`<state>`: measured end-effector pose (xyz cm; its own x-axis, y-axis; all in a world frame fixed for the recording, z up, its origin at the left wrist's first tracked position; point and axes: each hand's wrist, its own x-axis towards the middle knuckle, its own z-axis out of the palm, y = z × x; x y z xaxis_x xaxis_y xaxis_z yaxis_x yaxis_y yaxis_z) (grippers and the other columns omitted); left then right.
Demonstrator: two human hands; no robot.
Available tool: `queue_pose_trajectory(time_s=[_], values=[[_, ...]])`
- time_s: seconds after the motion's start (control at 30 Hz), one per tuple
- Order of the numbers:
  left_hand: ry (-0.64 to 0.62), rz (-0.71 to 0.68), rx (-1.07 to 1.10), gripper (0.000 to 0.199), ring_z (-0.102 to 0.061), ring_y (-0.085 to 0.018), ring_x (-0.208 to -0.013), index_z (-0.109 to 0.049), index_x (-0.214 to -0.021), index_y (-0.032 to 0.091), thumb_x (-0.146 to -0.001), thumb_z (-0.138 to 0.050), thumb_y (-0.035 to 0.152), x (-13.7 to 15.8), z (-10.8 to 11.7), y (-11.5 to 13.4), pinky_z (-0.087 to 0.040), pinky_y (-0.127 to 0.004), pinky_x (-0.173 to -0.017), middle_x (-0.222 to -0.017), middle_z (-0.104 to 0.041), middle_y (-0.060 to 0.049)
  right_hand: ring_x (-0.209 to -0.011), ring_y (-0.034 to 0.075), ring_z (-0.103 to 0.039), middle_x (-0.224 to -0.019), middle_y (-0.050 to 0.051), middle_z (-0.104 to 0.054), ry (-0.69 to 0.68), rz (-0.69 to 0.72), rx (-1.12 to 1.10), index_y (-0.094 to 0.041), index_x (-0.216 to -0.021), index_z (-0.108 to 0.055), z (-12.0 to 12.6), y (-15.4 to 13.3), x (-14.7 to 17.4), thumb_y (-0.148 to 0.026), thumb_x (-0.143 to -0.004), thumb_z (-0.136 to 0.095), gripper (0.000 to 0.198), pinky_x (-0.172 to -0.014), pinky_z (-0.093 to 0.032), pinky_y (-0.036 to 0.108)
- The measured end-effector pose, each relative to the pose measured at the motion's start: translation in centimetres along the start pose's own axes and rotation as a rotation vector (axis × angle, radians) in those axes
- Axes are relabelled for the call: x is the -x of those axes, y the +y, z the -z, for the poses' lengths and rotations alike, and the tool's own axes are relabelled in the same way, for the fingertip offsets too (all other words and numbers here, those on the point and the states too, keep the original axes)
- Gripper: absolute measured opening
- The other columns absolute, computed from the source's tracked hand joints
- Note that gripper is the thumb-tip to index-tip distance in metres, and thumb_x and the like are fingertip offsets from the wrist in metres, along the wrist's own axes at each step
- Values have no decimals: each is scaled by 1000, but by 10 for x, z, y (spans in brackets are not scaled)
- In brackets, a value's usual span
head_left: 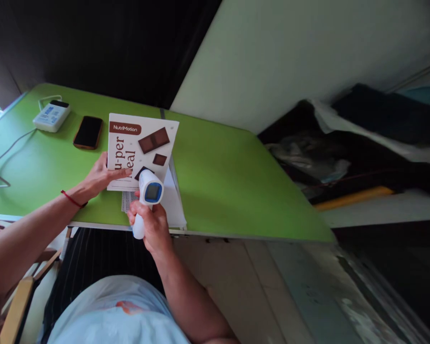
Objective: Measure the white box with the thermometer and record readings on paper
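My left hand (102, 176) grips the left edge of a white box (123, 157) with brown chocolate pictures and "NutriMotion" on its front, the thumb lying across that face. In my right hand (152, 222) is a white handheld infrared thermometer (148, 179), my fingers wrapped round its handle. Its blue-framed screen faces me, and its front end points at the lower part of the box. White paper sheets (174, 203) lie under the box near the table's front edge. A small printed sheet (126, 201) peeks out below the box.
The green table (229, 181) stretches to both sides. On its left lie a dark phone (88, 132) and a white device (52, 115) with a cable (7, 153). A dark panel and a pale wall stand behind. Shelves with cloth and bags (308, 155) are at right.
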<state>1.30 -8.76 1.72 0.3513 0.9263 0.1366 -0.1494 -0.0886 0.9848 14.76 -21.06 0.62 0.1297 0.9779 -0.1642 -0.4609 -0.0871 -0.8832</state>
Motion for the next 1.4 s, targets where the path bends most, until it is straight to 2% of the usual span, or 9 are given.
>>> queue_pose_trajectory(time_s=[0.23,0.53,0.9,1.13,1.3,1.4], values=[[14,15,13,57,-78,-24,-90,-75,-106,15,-59,-101,34,-3,4,-4,-64,-36,-84,-103,-85,-9,-45,8,-44,-52,-10,-50,48,5,13,-24,-78,-53,-4,3,-3,-40,-65,-74,30,-47,-33,23],[-16,-17,-16,50,-79,-27,-92,-79,-103,17,-63,-100,36,-1,5,-1,-65,-40,-86,-101,-85,-9,-46,9,-45,-52,-10,-52,36,14,17,-24,-80,-55,-4,3,-2,-39,-66,-75,29,-47,-34,24],[33,13,4,56,-78,-26,-93,-74,-105,16,-59,-101,35,-2,5,-4,-64,-39,-86,-106,-84,-10,-44,8,-44,-51,-11,-50,25,-5,12,-24,-79,-55,-4,0,-4,-39,-64,-75,29,-46,-32,23],[-13,-6,22,58,-79,-26,-95,-76,-109,16,-60,-101,35,-3,5,-4,-64,-39,-89,-106,-85,-10,-45,9,-44,-50,-11,-49,31,17,30,-25,-79,-53,-4,2,-4,-39,-66,-74,28,-46,-33,23],[36,19,-11,57,-78,-25,-92,-75,-106,16,-59,-101,35,-2,7,-5,-64,-38,-85,-104,-84,-8,-47,10,-44,-51,-9,-51,3,19,25,-25,-79,-55,-6,1,-3,-38,-68,-73,26,-47,-34,24],[42,9,-13,55,-78,-26,-91,-75,-104,17,-61,-101,37,-2,7,-5,-64,-39,-86,-103,-83,-9,-47,11,-45,-55,-8,-53,-40,11,20,-24,-86,-59,-3,-5,2,-40,-70,-74,27,-47,-36,25]])
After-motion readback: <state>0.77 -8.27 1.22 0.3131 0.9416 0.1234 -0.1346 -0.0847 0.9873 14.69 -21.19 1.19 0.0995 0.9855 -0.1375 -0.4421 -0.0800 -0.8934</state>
